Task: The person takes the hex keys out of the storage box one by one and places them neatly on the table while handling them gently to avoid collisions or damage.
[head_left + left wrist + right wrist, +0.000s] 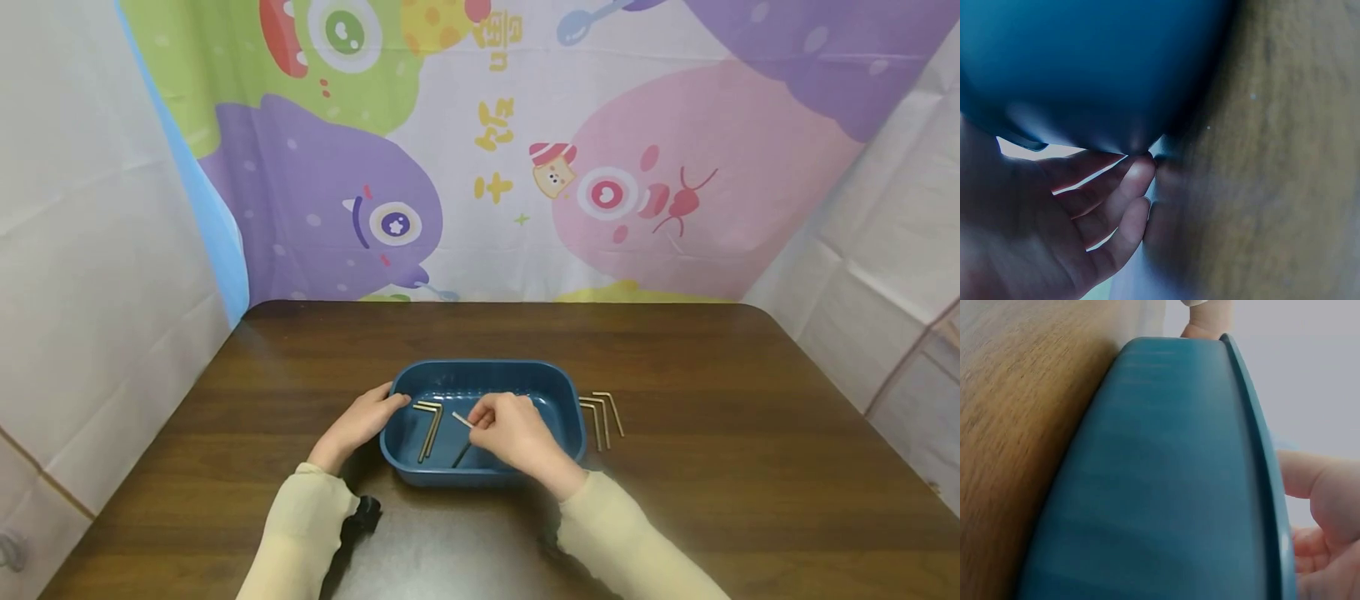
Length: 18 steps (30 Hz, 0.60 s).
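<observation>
A blue rectangular basin [480, 477] sits on the table. My left hand [363, 419] grips its left rim, thumb over the edge; in the left wrist view the fingers [1132, 181] touch the outer wall. Above the inside of the basin, my right hand [512, 427] pinches a brass-coloured hex key [461, 419] between thumb and fingers. Its bend is hidden by the fingertips, and a dark long arm slants down toward the basin floor. Left of it, L-shaped hex keys [430, 433] lie side by side in the basin. The right wrist view shows mostly the basin's outer wall [1160, 456].
Just right of the basin, three more hex keys [606, 417] lie on the brown wooden table [712, 467]. A printed cartoon curtain [480, 250] hangs along the table's back edge. Pale cloth walls [90, 250] stand on both sides. A black object [365, 513] is by the left sleeve.
</observation>
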Motion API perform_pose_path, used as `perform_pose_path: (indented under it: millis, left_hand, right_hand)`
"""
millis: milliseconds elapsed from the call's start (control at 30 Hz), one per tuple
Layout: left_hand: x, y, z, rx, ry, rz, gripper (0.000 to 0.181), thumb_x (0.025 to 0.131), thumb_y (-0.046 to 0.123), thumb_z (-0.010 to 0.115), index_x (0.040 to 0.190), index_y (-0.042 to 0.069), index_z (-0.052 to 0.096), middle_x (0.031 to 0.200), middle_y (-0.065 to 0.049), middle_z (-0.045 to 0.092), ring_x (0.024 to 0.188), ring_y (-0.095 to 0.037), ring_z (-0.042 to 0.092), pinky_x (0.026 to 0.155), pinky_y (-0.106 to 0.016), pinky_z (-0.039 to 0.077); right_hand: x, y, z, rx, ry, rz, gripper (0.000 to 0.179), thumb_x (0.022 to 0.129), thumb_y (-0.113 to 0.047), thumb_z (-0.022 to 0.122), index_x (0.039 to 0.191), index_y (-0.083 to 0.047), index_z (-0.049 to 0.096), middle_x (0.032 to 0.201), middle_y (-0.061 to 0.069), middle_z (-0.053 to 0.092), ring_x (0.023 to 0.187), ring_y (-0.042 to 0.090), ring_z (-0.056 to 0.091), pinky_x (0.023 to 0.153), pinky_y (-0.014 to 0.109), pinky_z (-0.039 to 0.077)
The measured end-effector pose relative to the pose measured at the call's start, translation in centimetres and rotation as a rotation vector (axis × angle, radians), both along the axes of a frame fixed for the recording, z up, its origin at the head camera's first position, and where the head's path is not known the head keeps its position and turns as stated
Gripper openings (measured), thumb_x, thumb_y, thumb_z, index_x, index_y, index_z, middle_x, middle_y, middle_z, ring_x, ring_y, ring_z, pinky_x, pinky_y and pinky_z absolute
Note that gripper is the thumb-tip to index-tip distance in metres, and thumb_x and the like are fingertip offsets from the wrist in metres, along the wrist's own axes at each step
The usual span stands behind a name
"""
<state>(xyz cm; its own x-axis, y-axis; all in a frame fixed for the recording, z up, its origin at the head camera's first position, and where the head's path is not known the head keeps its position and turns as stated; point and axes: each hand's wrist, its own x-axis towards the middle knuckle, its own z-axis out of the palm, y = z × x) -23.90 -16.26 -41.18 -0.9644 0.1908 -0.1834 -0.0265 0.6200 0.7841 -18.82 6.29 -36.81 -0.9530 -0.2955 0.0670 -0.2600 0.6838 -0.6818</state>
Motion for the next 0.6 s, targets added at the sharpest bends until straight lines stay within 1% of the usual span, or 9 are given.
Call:
perform_pose_path:
  millis: [67,167,300,467,600]
  left_hand:
    - [0.1,0.0,0.0,0.002,-0.001,-0.001,0.056,0.094,0.031,0.037,0.139,-0.001,0.031,0.137,-0.022,0.04,0.123,-0.037,0.042,0.099,-0.054,0.033]
    - [0.1,0.0,0.0,0.005,-0.001,-0.004,0.055,0.094,0.031,0.037,0.139,-0.001,0.032,0.137,-0.022,0.04,0.122,-0.037,0.042,0.099,-0.054,0.033]
    - [0.1,0.0,-0.1,0.006,0.002,-0.009,0.055,0.094,0.031,0.038,0.139,-0.001,0.032,0.137,-0.022,0.04,0.122,-0.037,0.042,0.099,-0.054,0.033]
    - [0.0,0.0,0.0,0.009,-0.003,-0.005,0.055,0.094,0.031,0.038,0.139,-0.001,0.032,0.137,-0.022,0.041,0.122,-0.037,0.043,0.099,-0.054,0.033]
    - [0.0,0.0,0.0,0.012,-0.008,-0.003,0.055,0.094,0.031,0.037,0.139,-0.001,0.032,0.137,-0.022,0.041,0.121,-0.037,0.044,0.099,-0.054,0.034]
  right_hand:
    - [0.1,0.2,0.2,-0.007,-0.003,0.002,0.008,0.076,-0.009,0.066,0.084,-0.005,0.066,0.071,-0.002,0.06,0.063,0.011,0.053,0.057,0.024,0.044]
    - [0.1,0.5,0.4,-0.019,0.019,-0.002,0.007,0.078,-0.009,0.065,0.084,-0.006,0.066,0.071,-0.002,0.061,0.063,0.01,0.053,0.056,0.023,0.044]
    - [0.2,1.1,0.7,-0.04,0.039,-0.028,0.006,0.081,-0.009,0.062,0.086,-0.007,0.066,0.074,-0.001,0.061,0.064,0.01,0.053,0.057,0.022,0.045]
    - [0.4,1.8,1.1,0.009,0.087,-0.033,0.006,0.085,-0.008,0.06,0.089,-0.007,0.064,0.081,-0.001,0.059,0.068,0.011,0.05,0.06,0.024,0.044]
    - [0.5,2.2,1.3,0.032,0.113,-0.041,0.006,0.086,-0.008,0.06,0.091,-0.009,0.064,0.084,-0.001,0.058,0.069,0.012,0.049,0.06,0.024,0.043]
